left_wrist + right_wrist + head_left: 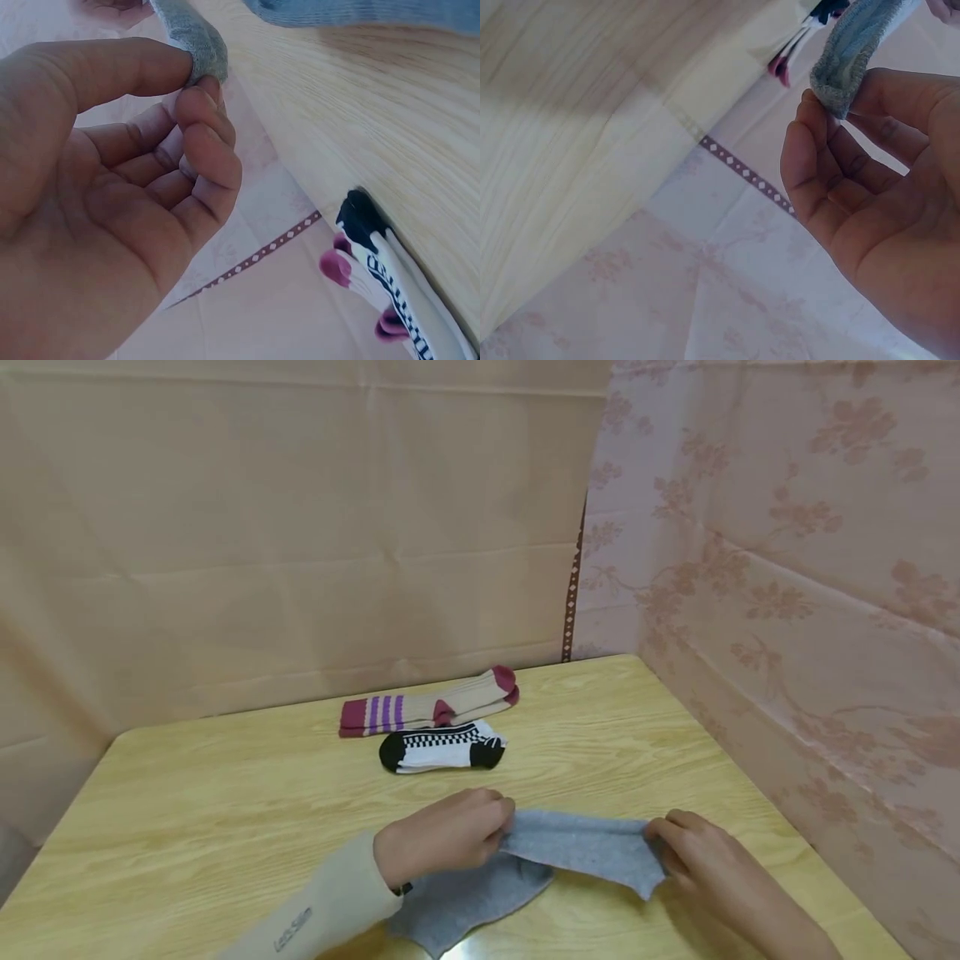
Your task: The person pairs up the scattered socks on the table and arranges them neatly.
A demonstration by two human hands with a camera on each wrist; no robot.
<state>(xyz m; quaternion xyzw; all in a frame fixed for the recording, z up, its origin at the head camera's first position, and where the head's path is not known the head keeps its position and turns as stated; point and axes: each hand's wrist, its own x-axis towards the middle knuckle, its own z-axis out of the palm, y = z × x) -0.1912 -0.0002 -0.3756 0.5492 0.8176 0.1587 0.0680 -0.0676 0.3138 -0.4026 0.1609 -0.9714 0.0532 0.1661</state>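
A grey sock [581, 847] is stretched sideways between the two hands, over the near part of the table. My left hand [453, 831] pinches its left end between thumb and fingertips, as the left wrist view also shows. My right hand [701, 860] pinches the other end; in the right wrist view the sock's folded edge [840, 82] sits between thumb and fingers. A second grey sock [472, 897] lies flat on the table beneath the left forearm, partly hidden by the left hand and sleeve.
Beyond the hands lies a pair of white and black checkered ankle socks [438, 750]. Behind it is a beige pair of socks [420, 710] with maroon ends and purple stripes. The wooden table [225, 810] meets a plain beige curtain [300, 527] at the back and a floral curtain [810, 568] at right.
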